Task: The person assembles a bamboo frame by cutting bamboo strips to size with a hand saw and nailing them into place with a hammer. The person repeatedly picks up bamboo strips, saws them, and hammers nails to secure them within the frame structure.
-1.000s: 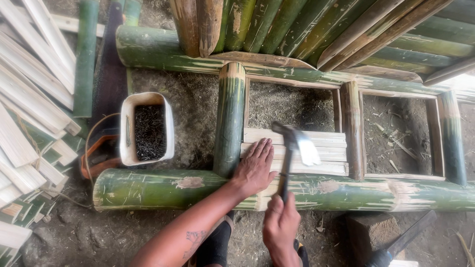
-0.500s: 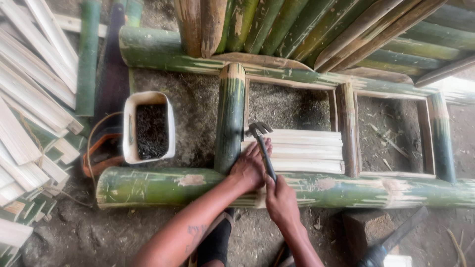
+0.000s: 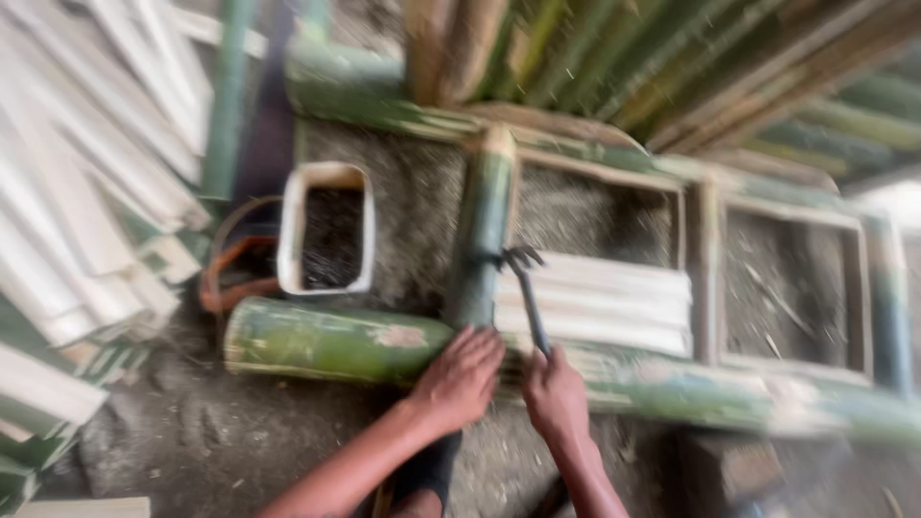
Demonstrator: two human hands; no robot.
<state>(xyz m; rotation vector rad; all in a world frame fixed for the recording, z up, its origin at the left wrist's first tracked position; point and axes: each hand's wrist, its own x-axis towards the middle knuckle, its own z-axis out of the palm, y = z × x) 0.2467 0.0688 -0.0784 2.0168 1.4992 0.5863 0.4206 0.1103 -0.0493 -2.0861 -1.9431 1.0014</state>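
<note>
Blurred view, looking down on a bamboo frame laid on bare ground (image 3: 240, 451). Left hand (image 3: 462, 376) pressed flat on the near green bamboo pole (image 3: 331, 341), fingers spread and lying apart, at the joint with the short upright bamboo post (image 3: 487, 225). Right hand (image 3: 554, 393) just beside the left, fingers clamped around the handle of a hammer (image 3: 528, 297); handle slanting up and away from the hand, dark head with claw close to the upper left corner of the stack of pale slats (image 3: 600, 299). Head touching slat or post: cannot tell, too blurred. Slats lying flat and parallel inside the frame opening, between the post and a thin vertical rail (image 3: 705, 273). White tub (image 3: 326, 228) with dark contents on the ground left of the post, well apart from both hands. Orange-brown loop (image 3: 219, 288) just beside the tub. Pile of pale split strips (image 3: 86, 192) at far left. Leaning bamboo poles (image 3: 672, 67) across the top.
</note>
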